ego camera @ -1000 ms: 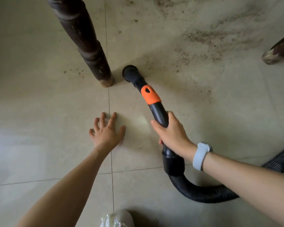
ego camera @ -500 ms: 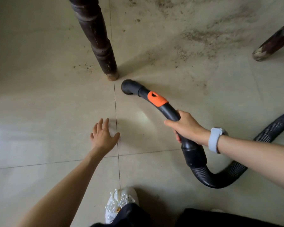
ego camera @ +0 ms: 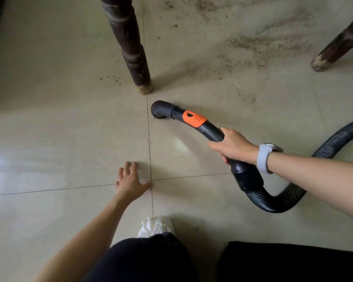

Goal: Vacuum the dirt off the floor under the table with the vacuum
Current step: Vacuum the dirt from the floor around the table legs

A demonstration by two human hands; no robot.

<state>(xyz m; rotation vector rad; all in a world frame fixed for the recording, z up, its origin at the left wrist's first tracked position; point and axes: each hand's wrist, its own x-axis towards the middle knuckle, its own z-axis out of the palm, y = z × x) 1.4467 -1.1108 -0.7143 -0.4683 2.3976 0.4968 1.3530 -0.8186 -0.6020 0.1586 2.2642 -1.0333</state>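
Left hand [ego camera: 130, 183]: fingers spread, flat on the tile floor [ego camera: 59, 139]. Right hand [ego camera: 231, 147]: fingers wrapped round the vacuum wand [ego camera: 202, 124]. Nozzle [ego camera: 159, 109] sits on the floor just beside the table leg [ego camera: 130, 47]. Risk: striking that leg, or missing the dirt [ego camera: 253, 47] beyond. Wand axis runs right to left, nozzle pointing left.
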